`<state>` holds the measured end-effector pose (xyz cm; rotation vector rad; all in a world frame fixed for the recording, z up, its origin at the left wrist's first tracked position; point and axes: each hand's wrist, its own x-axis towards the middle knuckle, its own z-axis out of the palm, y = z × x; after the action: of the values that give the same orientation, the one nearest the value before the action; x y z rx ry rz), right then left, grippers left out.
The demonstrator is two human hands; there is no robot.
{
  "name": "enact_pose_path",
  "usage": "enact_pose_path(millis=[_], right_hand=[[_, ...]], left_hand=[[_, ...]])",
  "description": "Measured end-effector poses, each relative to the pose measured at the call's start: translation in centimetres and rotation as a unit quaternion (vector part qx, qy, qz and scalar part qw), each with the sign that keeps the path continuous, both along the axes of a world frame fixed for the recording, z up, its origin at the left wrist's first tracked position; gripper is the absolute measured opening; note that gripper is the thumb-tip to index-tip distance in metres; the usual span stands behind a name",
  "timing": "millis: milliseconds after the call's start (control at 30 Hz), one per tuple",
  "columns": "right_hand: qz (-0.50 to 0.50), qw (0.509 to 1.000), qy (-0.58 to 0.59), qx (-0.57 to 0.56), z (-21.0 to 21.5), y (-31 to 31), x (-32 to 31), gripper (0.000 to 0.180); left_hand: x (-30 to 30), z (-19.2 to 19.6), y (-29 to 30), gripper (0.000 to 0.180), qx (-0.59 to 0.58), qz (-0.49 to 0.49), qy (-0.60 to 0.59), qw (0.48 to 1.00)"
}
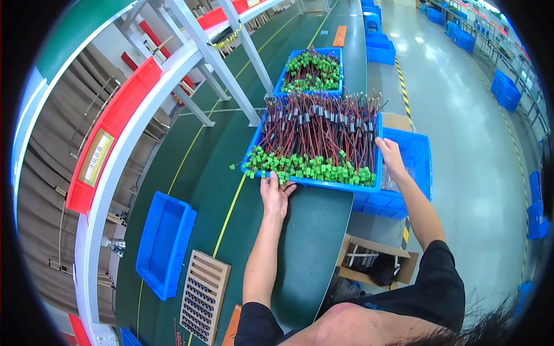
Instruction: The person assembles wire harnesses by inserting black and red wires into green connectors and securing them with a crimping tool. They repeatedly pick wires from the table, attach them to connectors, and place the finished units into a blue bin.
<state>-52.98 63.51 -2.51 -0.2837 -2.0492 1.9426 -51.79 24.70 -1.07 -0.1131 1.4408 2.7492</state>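
A blue plastic tray [323, 184] lies on the green conveyor belt, filled with red and black wire harnesses [320, 130] that end in green connectors [306, 168] along its near side. My left hand [275, 193] grips the tray's near rim, fingers among the green connectors. My right hand [391, 154] holds the tray's right rim. Behind it sits a second blue tray [311, 72] heaped with the same green-ended wires.
An empty blue bin [164, 245] and a slotted beige rack [203, 295] lie on the belt at lower left. Blue crates [407, 173] stand off the belt's right edge, an open cardboard box [375, 259] below them. A white and red frame [133, 115] runs along the left.
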Motion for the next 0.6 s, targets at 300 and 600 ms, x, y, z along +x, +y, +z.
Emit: enact_pose_path(millis=[300, 600], right_hand=[[-0.091, 0.957, 0.123, 0.247, 12.8, 6.0, -1.0, 0.049], [0.22, 0.927, -0.18, -0.246, 8.2, 3.8, -23.8, 0.043]], left_hand=[[5.9, 0.2, -3.5, 0.019, 0.004, 0.031, -0.016, 0.999], [11.9, 2.2, -8.1, 0.023, -0.057, 0.102, -0.063, 0.991]])
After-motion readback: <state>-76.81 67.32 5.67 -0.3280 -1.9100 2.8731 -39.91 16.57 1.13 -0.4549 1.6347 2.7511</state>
